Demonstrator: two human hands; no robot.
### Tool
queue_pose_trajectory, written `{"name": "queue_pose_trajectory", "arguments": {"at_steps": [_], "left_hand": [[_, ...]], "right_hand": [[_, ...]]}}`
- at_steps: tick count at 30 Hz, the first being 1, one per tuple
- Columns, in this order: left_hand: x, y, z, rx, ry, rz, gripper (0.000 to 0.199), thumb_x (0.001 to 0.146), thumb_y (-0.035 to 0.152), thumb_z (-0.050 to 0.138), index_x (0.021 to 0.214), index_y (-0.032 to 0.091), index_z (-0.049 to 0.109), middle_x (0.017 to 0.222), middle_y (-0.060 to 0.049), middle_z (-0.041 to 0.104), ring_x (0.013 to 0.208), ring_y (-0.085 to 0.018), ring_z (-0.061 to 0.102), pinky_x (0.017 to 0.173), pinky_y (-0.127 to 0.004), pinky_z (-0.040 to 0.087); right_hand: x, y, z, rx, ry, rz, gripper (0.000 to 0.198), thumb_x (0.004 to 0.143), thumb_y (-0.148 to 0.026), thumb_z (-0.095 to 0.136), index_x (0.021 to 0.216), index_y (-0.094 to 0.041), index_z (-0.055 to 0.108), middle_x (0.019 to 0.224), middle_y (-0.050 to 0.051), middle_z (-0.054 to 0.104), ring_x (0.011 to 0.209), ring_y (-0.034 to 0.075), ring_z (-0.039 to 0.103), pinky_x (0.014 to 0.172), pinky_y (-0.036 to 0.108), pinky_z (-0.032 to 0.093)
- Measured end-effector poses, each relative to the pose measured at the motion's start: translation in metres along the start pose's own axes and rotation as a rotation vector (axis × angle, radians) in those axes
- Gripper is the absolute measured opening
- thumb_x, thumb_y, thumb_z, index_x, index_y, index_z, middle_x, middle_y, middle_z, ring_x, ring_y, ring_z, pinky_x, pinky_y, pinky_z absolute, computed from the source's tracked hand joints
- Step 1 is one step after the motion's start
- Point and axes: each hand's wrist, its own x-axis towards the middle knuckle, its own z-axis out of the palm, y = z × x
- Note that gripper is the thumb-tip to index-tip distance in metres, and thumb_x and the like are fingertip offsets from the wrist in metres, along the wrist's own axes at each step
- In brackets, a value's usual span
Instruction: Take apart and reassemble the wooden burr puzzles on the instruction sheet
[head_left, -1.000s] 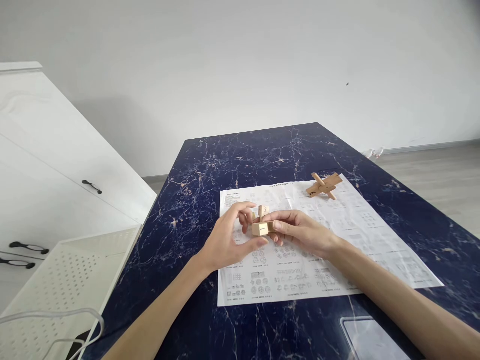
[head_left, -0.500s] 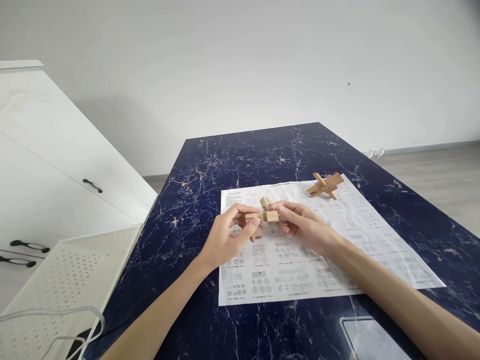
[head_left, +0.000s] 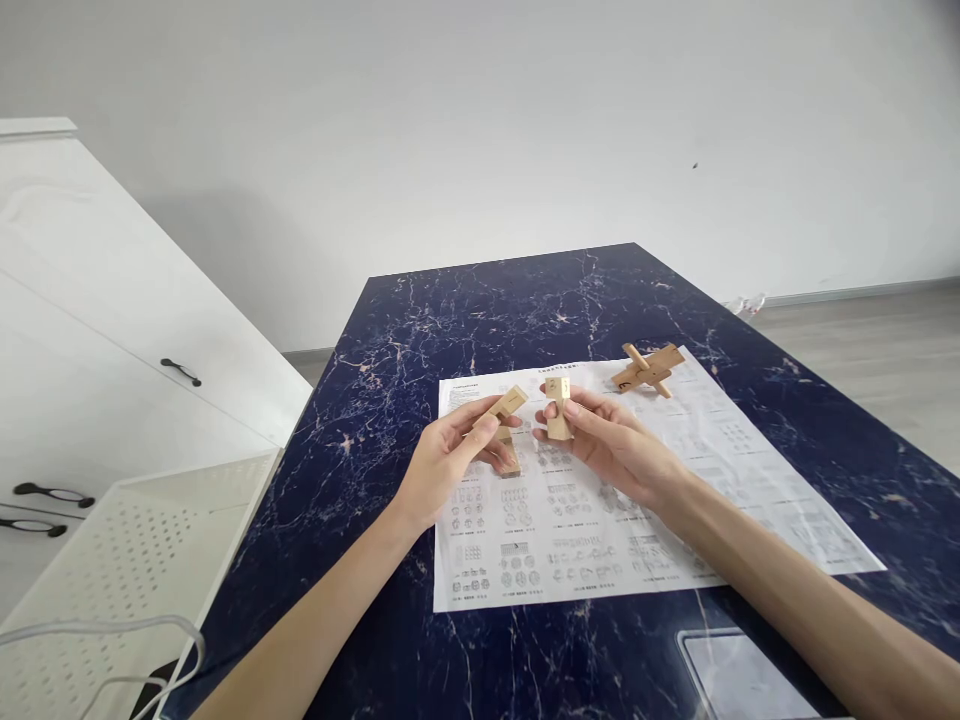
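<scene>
My left hand (head_left: pixel 448 455) is closed around notched wooden puzzle pieces (head_left: pixel 510 403); one bar slants up to the right and another part points down below the fingers. Whether these parts are joined is hidden by the fingers. Between thumb and fingers, my right hand (head_left: pixel 619 440) grips a single notched wooden puzzle piece (head_left: pixel 559 390), held upright with a mark on its top end. A small gap separates the two hands' pieces. Under both hands lies a printed instruction sheet (head_left: pixel 540 560) with rows of small diagrams.
Crossed wooden pieces (head_left: pixel 649 370) rest on the sheet's far right corner. The dark blue marbled table (head_left: pixel 480 320) carries a clear-looking flat panel (head_left: pixel 742 675) near its front edge. To the left stand a white cabinet (head_left: pixel 112 270) and a perforated white surface with a cable (head_left: pixel 97 625).
The pieces that were together between my hands are now apart. My right hand has turned its piece upright, and the bar in my left hand has tilted upward.
</scene>
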Motion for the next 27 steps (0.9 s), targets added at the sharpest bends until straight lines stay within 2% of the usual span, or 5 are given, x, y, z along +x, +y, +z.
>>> {"name": "queue_pose_trajectory", "arguments": {"at_steps": [9,15,20,24,27], "left_hand": [[0.001,-0.002,0.003,-0.019,-0.055,0.002,0.042,0.103,0.037,0.066,0.142,0.021,0.067,0.129,-0.014,0.072,0.089,-0.018,0.071,0.082,-0.036,0.061],[-0.003,-0.001,0.006,0.141,-0.082,0.001,0.047,0.104,0.040,0.065,0.145,0.017,0.062,0.098,-0.009,0.077,0.089,-0.021,0.075,0.088,-0.039,0.062],[-0.009,0.002,0.013,0.328,-0.120,0.020,0.053,0.103,0.039,0.065,0.151,0.020,0.053,0.113,-0.010,0.077,0.090,-0.021,0.076,0.094,-0.042,0.061],[-0.010,0.003,0.015,0.342,-0.105,-0.004,0.068,0.101,0.038,0.069,0.160,0.020,0.040,0.115,-0.010,0.078,0.090,-0.022,0.078,0.095,-0.043,0.060],[-0.010,0.004,0.013,0.350,-0.114,-0.001,0.073,0.097,0.039,0.075,0.160,0.024,0.041,0.115,-0.010,0.079,0.097,-0.025,0.078,0.097,-0.045,0.058]], "right_hand": [[-0.004,0.003,0.004,-0.083,-0.033,-0.008,0.039,0.089,-0.044,0.084,0.119,-0.028,0.065,0.099,0.003,0.072,0.092,0.020,0.067,0.085,0.037,0.055],[-0.005,0.004,0.010,-0.277,-0.026,-0.112,0.041,0.097,-0.050,0.072,0.129,-0.028,0.061,0.087,0.001,0.068,0.075,0.018,0.064,0.073,0.038,0.055],[-0.007,0.005,0.013,-0.514,-0.001,-0.163,0.043,0.101,-0.052,0.065,0.134,-0.025,0.064,0.082,0.000,0.063,0.066,0.017,0.056,0.066,0.036,0.050],[-0.008,0.009,0.012,-0.588,-0.014,-0.200,0.042,0.104,-0.050,0.061,0.138,-0.025,0.065,0.072,-0.003,0.051,0.065,0.017,0.052,0.062,0.033,0.046],[-0.009,0.010,0.013,-0.637,-0.069,-0.197,0.043,0.107,-0.048,0.057,0.144,-0.028,0.063,0.074,-0.002,0.052,0.066,0.017,0.051,0.062,0.033,0.045]]}}
